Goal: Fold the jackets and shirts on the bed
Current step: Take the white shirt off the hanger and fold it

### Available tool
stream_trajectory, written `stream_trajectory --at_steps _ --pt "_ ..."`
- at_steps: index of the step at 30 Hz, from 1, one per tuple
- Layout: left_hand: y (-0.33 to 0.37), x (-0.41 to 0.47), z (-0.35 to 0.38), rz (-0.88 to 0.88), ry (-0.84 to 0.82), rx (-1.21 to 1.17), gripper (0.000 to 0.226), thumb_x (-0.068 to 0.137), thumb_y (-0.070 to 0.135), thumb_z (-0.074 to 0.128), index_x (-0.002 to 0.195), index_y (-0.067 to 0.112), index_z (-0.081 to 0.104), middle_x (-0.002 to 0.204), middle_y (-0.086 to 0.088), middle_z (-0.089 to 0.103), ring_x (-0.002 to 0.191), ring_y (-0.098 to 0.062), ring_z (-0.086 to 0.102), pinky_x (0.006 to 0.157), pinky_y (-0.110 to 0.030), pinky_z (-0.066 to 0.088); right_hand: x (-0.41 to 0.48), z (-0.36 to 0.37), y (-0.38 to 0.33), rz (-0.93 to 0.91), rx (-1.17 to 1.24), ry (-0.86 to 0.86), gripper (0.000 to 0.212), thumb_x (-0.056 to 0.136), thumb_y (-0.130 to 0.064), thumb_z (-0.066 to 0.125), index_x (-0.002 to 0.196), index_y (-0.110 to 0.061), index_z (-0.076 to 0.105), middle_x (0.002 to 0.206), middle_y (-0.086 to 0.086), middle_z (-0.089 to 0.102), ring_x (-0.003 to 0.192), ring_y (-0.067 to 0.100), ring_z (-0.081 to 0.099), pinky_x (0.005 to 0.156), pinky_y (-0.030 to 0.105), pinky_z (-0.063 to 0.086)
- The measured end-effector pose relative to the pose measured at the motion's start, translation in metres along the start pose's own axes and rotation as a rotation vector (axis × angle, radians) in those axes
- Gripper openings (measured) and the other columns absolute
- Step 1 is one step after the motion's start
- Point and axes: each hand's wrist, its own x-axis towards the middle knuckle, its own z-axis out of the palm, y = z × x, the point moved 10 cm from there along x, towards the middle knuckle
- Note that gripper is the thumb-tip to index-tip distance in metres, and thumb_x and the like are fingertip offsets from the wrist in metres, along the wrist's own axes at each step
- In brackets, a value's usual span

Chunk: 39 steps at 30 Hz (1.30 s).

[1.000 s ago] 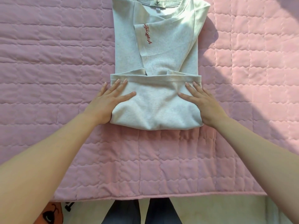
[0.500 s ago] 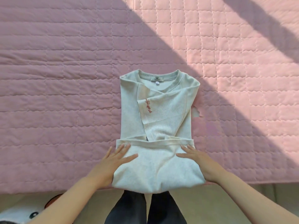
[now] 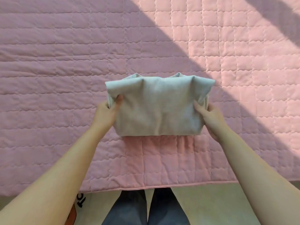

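A light grey sweatshirt (image 3: 159,108), folded into a compact rectangular bundle, sits at the middle of the pink quilted bed (image 3: 65,62). My left hand (image 3: 108,112) grips its left end, thumb on top and fingers tucked under the fabric. My right hand (image 3: 209,116) grips the right end the same way. The collar and the red lettering are hidden inside the fold. Whether the bundle rests on the quilt or is lifted slightly, I cannot tell.
The bed's near edge (image 3: 146,187) runs across the bottom, with my legs in blue jeans (image 3: 146,208) and pale floor below it. A white and orange item (image 3: 78,207) lies on the floor at lower left. Sunlight falls across the quilt's right side.
The lower folded part has been brought up over the top of the sweatshirt, covering the collar. Both hands went from lying flat on the fabric to gripping the bundle's ends.
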Motion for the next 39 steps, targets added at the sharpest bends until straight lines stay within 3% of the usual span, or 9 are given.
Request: stream_trajectory --at_steps 2,4,7,13,17,23,30,34,39 --pt "-0.004 0.026 0.005 -0.030 0.110 0.026 0.032 0.093 0.044 0.058 0.076 0.018 0.050 0.069 0.006 0.050 0.065 -0.012 0.048 0.054 -0.020 0.037 0.032 0.005 0.014 0.029 -0.042 0.089 0.025 0.084 -0.036 0.072 0.100 -0.018 0.064 0.105 0.001 0.071 0.092 0.014 0.067 0.082 0.035 0.055" --pt "-0.024 0.042 0.021 -0.110 0.087 0.101 0.023 0.094 0.036 0.057 0.100 0.015 0.056 0.095 -0.001 0.062 0.093 -0.023 0.059 0.073 -0.029 0.044 0.049 0.009 0.032 0.090 -0.136 0.135 0.027 0.087 -0.031 0.068 0.105 -0.011 0.062 0.104 0.007 0.067 0.091 0.020 0.062 0.080 0.033 0.050" --pt "-0.055 0.051 0.036 -0.177 0.059 0.299 0.039 0.100 0.035 0.045 0.118 0.001 0.052 0.124 -0.018 0.058 0.115 -0.033 0.052 0.083 -0.035 0.036 0.059 0.011 0.045 0.089 -0.265 0.219 0.021 0.094 -0.028 0.059 0.079 -0.016 0.050 0.081 -0.001 0.057 0.085 0.023 0.053 0.070 0.031 0.039" --pt "-0.055 0.035 0.028 -0.093 0.230 0.287 0.032 0.103 0.033 0.037 0.113 0.003 0.045 0.108 -0.013 0.055 0.106 -0.035 0.053 0.075 -0.035 0.033 0.043 0.003 0.047 0.015 -0.254 0.389 0.017 0.099 -0.030 0.047 0.103 -0.014 0.047 0.092 -0.003 0.052 0.093 0.023 0.052 0.070 0.027 0.029" --pt "-0.025 0.022 0.024 0.149 0.386 0.470 0.053 0.097 0.034 0.047 0.145 0.017 0.031 0.143 -0.009 0.038 0.134 -0.030 0.033 0.112 -0.041 0.021 0.035 0.005 0.014 -0.241 -0.554 0.501 0.046 0.093 -0.024 0.053 0.135 -0.012 0.041 0.133 0.007 0.049 0.123 0.028 0.045 0.100 0.039 0.034" --pt "0.018 0.019 0.118 0.640 0.067 0.914 0.054 0.098 0.048 0.032 0.150 0.035 0.025 0.161 0.000 0.018 0.148 -0.022 0.013 0.119 -0.050 0.006 0.029 0.103 -0.026 -0.717 -1.078 0.184 0.056 0.097 -0.041 0.037 0.151 -0.035 0.023 0.161 -0.001 0.014 0.148 0.020 0.011 0.117 0.043 0.006" --pt "-0.034 0.057 0.122 0.453 -0.005 1.121 0.065 0.091 0.069 0.016 0.149 0.048 -0.002 0.160 0.005 -0.018 0.147 -0.028 -0.017 0.115 -0.057 -0.011 0.079 0.093 0.030 -0.427 -1.301 0.059 0.065 0.093 -0.068 0.015 0.149 -0.046 -0.009 0.160 -0.010 -0.019 0.147 0.013 -0.020 0.119 0.046 -0.008" --pt "-0.025 0.048 0.116 0.440 0.038 1.034 0.060 0.094 0.064 0.022 0.150 0.049 0.005 0.162 0.005 -0.013 0.147 -0.027 -0.014 0.116 -0.056 -0.009 0.073 0.095 0.022 -0.457 -1.272 0.078 0.063 0.095 -0.066 0.018 0.151 -0.046 -0.003 0.161 -0.009 -0.013 0.148 0.014 -0.015 0.119 0.044 -0.008" --pt "-0.038 0.031 0.060 0.008 0.294 0.660 0.081 0.089 0.060 0.050 0.151 0.043 0.002 0.161 -0.005 0.002 0.146 -0.031 0.007 0.115 -0.049 0.013 0.057 0.043 0.016 -0.317 -0.970 0.351 0.067 0.095 -0.054 0.045 0.152 -0.033 0.018 0.163 -0.001 0.005 0.149 0.020 0.004 0.118 0.040 0.006"
